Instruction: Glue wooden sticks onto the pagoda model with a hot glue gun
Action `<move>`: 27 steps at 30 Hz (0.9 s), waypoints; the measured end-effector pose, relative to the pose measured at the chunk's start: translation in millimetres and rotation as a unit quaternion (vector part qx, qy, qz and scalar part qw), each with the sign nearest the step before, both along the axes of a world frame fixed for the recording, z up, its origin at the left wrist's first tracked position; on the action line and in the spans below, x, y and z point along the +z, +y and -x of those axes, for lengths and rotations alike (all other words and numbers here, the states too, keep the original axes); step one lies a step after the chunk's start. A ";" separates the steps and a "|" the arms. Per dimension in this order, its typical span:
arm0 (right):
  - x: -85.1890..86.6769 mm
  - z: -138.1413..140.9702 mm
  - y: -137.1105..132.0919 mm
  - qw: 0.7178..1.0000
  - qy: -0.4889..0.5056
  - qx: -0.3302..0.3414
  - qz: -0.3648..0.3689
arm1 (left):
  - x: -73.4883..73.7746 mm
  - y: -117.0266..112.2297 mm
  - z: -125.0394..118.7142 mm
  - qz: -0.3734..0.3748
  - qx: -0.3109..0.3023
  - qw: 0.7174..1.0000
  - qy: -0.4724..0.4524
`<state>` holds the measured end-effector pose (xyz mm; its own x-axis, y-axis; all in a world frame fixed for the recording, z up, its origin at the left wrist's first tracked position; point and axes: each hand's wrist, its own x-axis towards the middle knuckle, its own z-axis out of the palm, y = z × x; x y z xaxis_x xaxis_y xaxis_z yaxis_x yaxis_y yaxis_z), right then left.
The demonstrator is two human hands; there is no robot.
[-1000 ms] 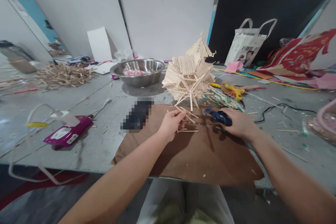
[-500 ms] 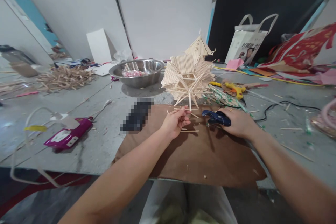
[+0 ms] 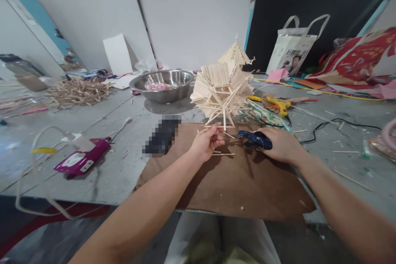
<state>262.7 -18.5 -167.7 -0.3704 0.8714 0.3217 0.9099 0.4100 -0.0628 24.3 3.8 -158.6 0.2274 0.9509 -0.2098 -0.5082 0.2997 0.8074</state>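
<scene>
A model built of many thin wooden sticks (image 3: 222,86) stands on the table, a peaked roof at its back and crossed sticks at its front. At its front foot my left hand (image 3: 208,142) pinches a thin wooden stick (image 3: 228,126) between thumb and fingers, the other fingers loosely curled. My right hand (image 3: 280,144) is wrapped round a dark blue hand tool (image 3: 255,139) with a curved front end; its exact kind is unclear. The tool points left and is apart from the model. Loose sticks (image 3: 225,154) lie on the brown sheet (image 3: 241,185) between my hands.
A black pixelated item (image 3: 162,134) lies left of my left hand. Farther off are a steel bowl (image 3: 167,95), a purple power strip (image 3: 83,156) with a white cable, and a heap of sticks (image 3: 80,93). A yellow glue gun (image 3: 280,106) and a black cord (image 3: 334,121) lie right.
The view has shifted very slightly. Both hands, the dark blue tool and the stick model keep almost the same positions.
</scene>
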 end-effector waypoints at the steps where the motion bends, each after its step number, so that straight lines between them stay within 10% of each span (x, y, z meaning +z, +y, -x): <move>1: 0.2 0.4 0.1 1.000 -0.004 0.003 0.007 | 0.1 0.2 0.1 -0.002 -0.002 1.000 0.003; 19: 0.9 0.4 1.4 1.000 0.008 0.029 0.005 | -1.4 -19.7 -3.6 -0.049 0.003 0.993 0.108; 27: 6.5 5.5 -1.3 0.999 0.000 0.035 -0.002 | -5.2 -29.6 -8.4 -0.290 -0.073 0.870 0.391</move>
<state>257.1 -19.8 -161.2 -0.4311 0.8415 0.3255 0.8786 0.4736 -0.0607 32.7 -25.8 -163.7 0.3587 0.9211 0.1516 0.2734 -0.2590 0.9264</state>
